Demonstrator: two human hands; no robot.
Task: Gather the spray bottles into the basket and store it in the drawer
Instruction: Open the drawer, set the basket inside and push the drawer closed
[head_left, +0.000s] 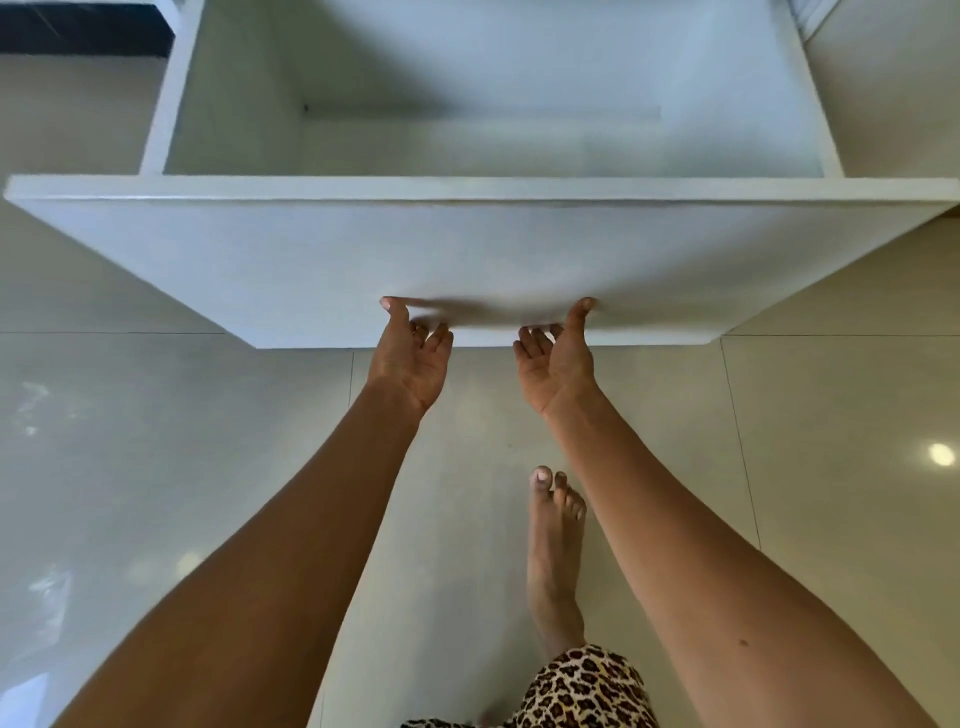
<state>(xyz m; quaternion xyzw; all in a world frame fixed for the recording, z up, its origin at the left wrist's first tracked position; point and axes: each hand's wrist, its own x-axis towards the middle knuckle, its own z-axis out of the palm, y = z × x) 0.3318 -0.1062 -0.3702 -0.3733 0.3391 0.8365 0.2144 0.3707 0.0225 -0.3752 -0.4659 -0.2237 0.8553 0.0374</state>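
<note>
Head view: white drawer (467, 260) pulled out over tiled floor (130, 441), inside bare as far as seen. Left hand (410, 358) and right hand (558, 364) gripping lower edge of drawer front, thumbs pressed on its face, fingers curled beneath. Bare foot (553, 545) below, near leopard-print cloth (587, 691)

A white drawer (467, 260) stood pulled open over a glossy tiled floor (156, 467). The left hand (410, 358) and right hand (558, 364) gripped the bottom edge of its front panel, thumbs on the face, fingers curled underneath. A bare foot (553, 551) stood below, beside leopard-print cloth (582, 691).
</note>
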